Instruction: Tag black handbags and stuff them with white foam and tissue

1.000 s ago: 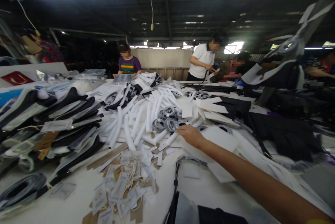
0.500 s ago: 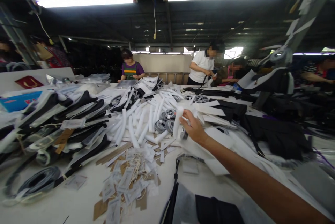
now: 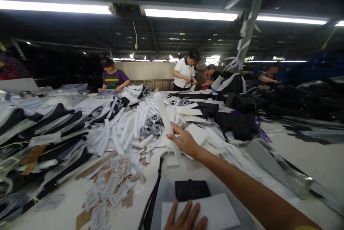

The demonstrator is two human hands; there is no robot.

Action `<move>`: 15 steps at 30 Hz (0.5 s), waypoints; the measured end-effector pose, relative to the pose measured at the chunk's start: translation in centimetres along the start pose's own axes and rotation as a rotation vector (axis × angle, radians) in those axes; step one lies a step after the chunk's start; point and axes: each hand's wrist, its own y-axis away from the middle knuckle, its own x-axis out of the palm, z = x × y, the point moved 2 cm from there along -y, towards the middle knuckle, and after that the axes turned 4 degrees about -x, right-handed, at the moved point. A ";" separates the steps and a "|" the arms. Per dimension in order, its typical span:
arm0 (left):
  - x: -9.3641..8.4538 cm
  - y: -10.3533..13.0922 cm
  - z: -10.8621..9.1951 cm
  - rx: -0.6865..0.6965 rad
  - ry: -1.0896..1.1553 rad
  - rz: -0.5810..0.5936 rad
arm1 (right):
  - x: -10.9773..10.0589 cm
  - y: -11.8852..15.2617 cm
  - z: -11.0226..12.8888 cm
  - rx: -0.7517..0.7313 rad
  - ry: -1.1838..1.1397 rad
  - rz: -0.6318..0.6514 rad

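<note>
My right hand (image 3: 185, 141) is closed on a long white foam strip (image 3: 163, 112), which stands up from its fingertips at a slant over the pile. At the bottom centre my left hand (image 3: 186, 217) lies with fingers spread on a white sheet (image 3: 220, 210). That sheet rests on a grey and black item, whose black flap (image 3: 192, 190) shows just beyond it. A black strap (image 3: 153, 201) runs down the item's left side.
Coiled grey cords (image 3: 154, 124) and white foam tubes (image 3: 126, 133) lie mid-table. Tags with strings (image 3: 114, 183) are scattered nearer. Black and white padded pieces (image 3: 56, 129) fill the left, black bags (image 3: 236, 124) the right. Several people work across the table.
The view has turned right. My left hand has come into view on the white sheet. The strip in my right hand now extends further upward, and the coils stand clear of that hand.
</note>
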 end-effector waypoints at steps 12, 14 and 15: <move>-8.2 -6.3 3.4 -0.129 0.530 0.646 | -12.5 24.3 11.3 0.027 0.352 0.231; -8.3 -6.8 4.0 -0.113 0.567 0.690 | -10.6 27.5 12.1 0.024 0.422 0.205; -8.4 -7.1 4.3 -0.116 0.588 0.721 | -9.4 28.7 12.4 0.022 0.466 0.158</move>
